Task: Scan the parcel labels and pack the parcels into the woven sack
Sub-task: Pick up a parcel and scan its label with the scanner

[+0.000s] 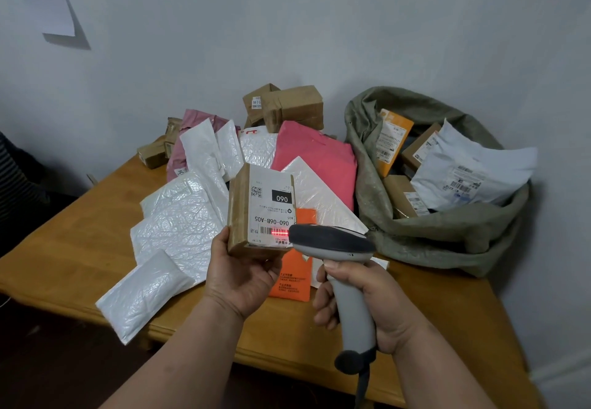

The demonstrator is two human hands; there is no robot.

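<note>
Woven sack: the grey-green woven sack slumps open at the right end of the wooden table, against the wall; several parcels already lie in it, among them a pale grey poly mailer, an orange-and-white mailer and some brown boxes. Packing looks partly done.
Pile left: well over half of the visible parcels lie outside the sack, by my count: white bubble mailers, a pink poly mailer, an orange flat mailer, and brown cardboard boxes stacked at the back by the wall.
Parcel in hand: a small brown cardboard box with a white label is held above the pile, label toward the camera.
Left hand: thumb and fingers wrapped round the box's lower end.
Right hand: closed firmly round the handle of the grey handheld scanner.
Step now: a red scan line falls on the label's barcode; this box has yet to go into the sack.
</note>
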